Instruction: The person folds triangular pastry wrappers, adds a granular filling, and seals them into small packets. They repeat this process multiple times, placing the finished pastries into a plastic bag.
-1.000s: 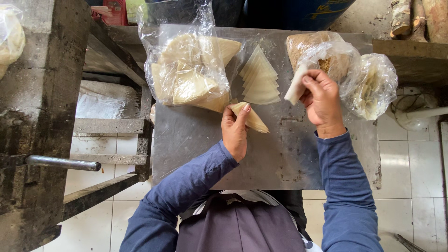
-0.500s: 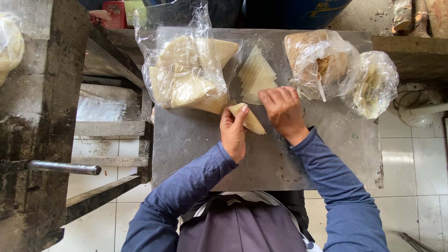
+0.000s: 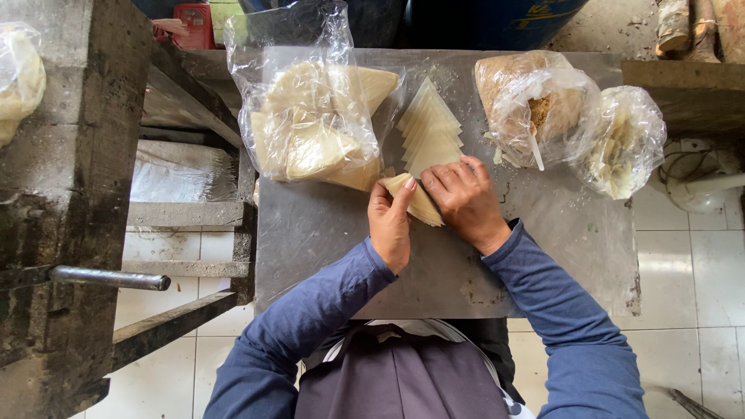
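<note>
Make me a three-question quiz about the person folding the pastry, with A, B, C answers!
1. Where is the fanned stack of pastry sheets?
A. right of the big bag of folded pastries
B. on the floor
C. in a drawer

2. What colour are the sleeves?
A. red
B. blue
C. yellow

3. What are the left hand and right hand doing?
A. resting apart
B. holding one pastry cone
C. gripping a knife

Answers: 1 A, the stack lies beside the bag on the metal table. 2 B, both arms are blue. 3 B, both hands pinch the cone.
</note>
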